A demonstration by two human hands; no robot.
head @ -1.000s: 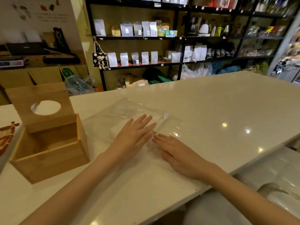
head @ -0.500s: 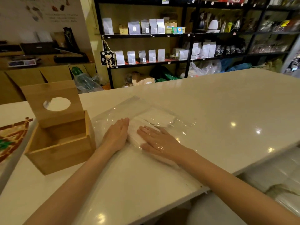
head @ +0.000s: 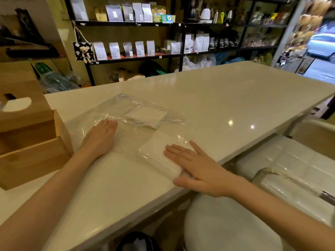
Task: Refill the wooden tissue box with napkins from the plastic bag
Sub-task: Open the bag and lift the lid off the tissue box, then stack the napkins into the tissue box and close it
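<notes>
Hands, 2 (head: 101,136) (head: 195,165), flat on 1 plastic bag (head: 134,113); 2 napkin stacks (head: 155,151).

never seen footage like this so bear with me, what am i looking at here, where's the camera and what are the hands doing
There is no machine here: a person wears one wide-angle camera on the head, looking down at their own bare hands. On the pale counter lies a clear plastic bag with white napkins inside. The left hand lies flat on the bag. The right hand rests flat on the napkin stack near the counter's edge. Neither grips anything. At the left stands the wooden tissue box, open, its lid propped up.
</notes>
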